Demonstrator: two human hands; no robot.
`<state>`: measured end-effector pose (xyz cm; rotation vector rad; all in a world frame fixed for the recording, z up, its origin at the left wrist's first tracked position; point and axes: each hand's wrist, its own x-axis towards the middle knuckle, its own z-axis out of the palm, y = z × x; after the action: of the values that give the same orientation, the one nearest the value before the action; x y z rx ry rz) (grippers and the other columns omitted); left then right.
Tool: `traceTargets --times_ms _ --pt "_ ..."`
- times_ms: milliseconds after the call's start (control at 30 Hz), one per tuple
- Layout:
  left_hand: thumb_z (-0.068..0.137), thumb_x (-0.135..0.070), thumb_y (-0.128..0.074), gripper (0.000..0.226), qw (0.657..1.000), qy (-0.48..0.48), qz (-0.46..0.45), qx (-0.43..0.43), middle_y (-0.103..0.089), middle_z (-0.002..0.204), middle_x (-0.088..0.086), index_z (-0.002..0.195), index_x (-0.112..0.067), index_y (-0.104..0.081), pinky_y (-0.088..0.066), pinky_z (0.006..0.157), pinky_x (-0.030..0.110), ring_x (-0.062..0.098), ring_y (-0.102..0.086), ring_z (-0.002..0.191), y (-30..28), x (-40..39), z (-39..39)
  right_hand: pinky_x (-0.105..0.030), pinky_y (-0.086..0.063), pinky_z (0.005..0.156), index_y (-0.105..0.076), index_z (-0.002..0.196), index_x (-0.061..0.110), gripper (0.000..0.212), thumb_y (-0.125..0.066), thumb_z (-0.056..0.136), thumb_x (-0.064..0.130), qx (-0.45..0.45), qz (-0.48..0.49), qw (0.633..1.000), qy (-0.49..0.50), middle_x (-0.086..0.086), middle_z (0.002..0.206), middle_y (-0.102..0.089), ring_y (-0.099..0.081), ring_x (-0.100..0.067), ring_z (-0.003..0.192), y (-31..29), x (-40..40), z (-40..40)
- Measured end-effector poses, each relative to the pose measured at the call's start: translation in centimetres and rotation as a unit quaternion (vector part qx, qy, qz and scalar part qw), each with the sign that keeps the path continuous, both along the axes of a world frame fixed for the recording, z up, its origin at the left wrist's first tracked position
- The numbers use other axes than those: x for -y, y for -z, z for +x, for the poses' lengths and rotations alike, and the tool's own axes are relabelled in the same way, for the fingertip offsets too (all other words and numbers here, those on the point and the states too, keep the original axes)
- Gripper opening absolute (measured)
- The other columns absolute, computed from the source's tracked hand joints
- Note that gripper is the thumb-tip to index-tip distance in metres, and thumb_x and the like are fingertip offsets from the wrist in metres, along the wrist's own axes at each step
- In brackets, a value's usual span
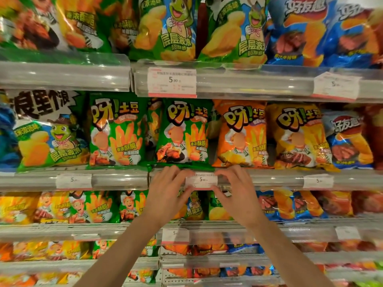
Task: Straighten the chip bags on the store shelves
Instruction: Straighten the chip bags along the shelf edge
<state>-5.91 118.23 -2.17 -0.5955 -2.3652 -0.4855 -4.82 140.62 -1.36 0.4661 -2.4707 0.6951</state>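
1. Head view: left hand (165, 189) and right hand (236, 189) pinch either end of a price tag (201, 181) on the shelf rail (120, 179), each grip curled around it.
2. Green chip bag (183, 132) stands upright directly above, between neighbouring bags.

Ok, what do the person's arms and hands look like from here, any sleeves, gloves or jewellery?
Both arms are bare as far down as the picture shows, with no sleeves in view. The left hand and right hand wear no gloves, and no rings, watch or bracelets show.
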Motion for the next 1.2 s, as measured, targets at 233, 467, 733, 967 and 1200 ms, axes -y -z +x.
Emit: traceTargets --times_ms 233,467,733,967,1200 --pt "0.087 -0.034 -0.072 0.034 1.0 -0.006 0.012 -0.002 -0.052 0.094 -0.007 0.118 -0.025 -0.062 -0.042 0.071 0.033 0.015 -0.047 0.087 0.1 -0.2 0.2 -0.026 -0.056 0.076 -0.061 0.121 0.025 0.028 -0.066 0.094 0.034 0.018 -0.147 0.989 -0.014 0.012 0.099 -0.06 -0.061 -0.003 0.087 -5.6 0.8 0.1" --pt "0.088 -0.038 -0.071 0.034 1.0 -0.005 0.014 0.023 -0.051 0.092 -0.01 0.119 -0.029 -0.06 -0.044 0.071 0.032 0.013 -0.048 0.086 -0.3 -0.2 0.4 -0.033 -0.05 0.102 -0.026 0.152 0.03 0.074 -0.069 0.092 0.04 0.151 -0.161 0.973 -0.064 0.002 0.137 -0.052 -0.055 -0.013 0.119 -11.0 4.6 -5.1" --pt "0.087 -0.04 -0.069 0.035 0.999 -0.005 0.016 0.048 -0.05 0.092 -0.011 0.119 -0.032 -0.057 -0.043 0.072 0.031 0.012 -0.048 0.086 -0.7 -0.1 0.4 -0.023 -0.043 0.099 -0.018 0.158 0.025 0.1 -0.082 0.083 0.015 0.206 -0.278 0.933 -0.1 -0.001 0.147 -0.047 -0.05 -0.009 0.125 -11.0 6.1 -8.3" --pt "0.085 -0.037 -0.072 0.038 0.999 -0.011 0.017 0.044 -0.051 0.093 -0.009 0.119 -0.032 -0.054 -0.042 0.071 0.031 0.014 -0.051 0.086 -0.5 -0.3 0.3 -0.036 -0.045 0.11 -0.016 0.157 0.028 0.109 -0.087 0.075 0.019 0.135 -0.241 0.955 -0.106 -0.002 0.146 -0.046 -0.049 -0.017 0.132 -10.1 6.0 -8.9" --pt "0.085 -0.036 -0.072 0.039 0.999 -0.007 0.023 0.039 -0.05 0.092 -0.01 0.119 -0.032 -0.054 -0.039 0.071 0.029 0.014 -0.05 0.086 -0.5 -0.3 0.3 0.004 -0.041 0.069 -0.031 0.151 0.026 0.078 -0.075 0.089 0.014 0.157 -0.23 0.955 -0.104 0.019 0.114 -0.054 -0.055 0.017 0.092 -11.0 5.5 -9.6"
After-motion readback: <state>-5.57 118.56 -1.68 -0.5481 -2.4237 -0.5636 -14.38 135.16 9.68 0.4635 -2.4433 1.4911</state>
